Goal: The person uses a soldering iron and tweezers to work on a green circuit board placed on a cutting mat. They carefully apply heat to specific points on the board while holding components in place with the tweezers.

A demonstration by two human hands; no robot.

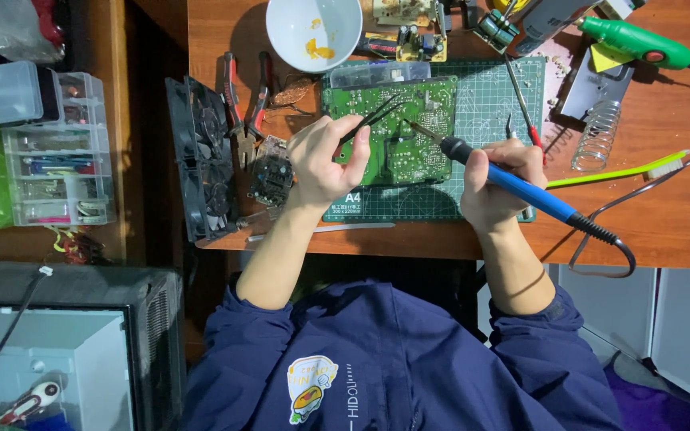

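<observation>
Soldering at a green circuit board, both hands busy.

Nearest, right hand [498, 179] clamped pen-style round a blue soldering iron [521, 187], tip angled left onto the green circuit board [389, 128] for fine control. Left hand [321, 160] pinched shut on black tweezers [370, 121], points over the same board, likely steadying a part. Flat on a green cutting mat [485, 104], sparing the wooden desk [680, 207]. Farther off, a white bowl [314, 32].

Bright overhead light, sharp focus, dim left edge
</observation>
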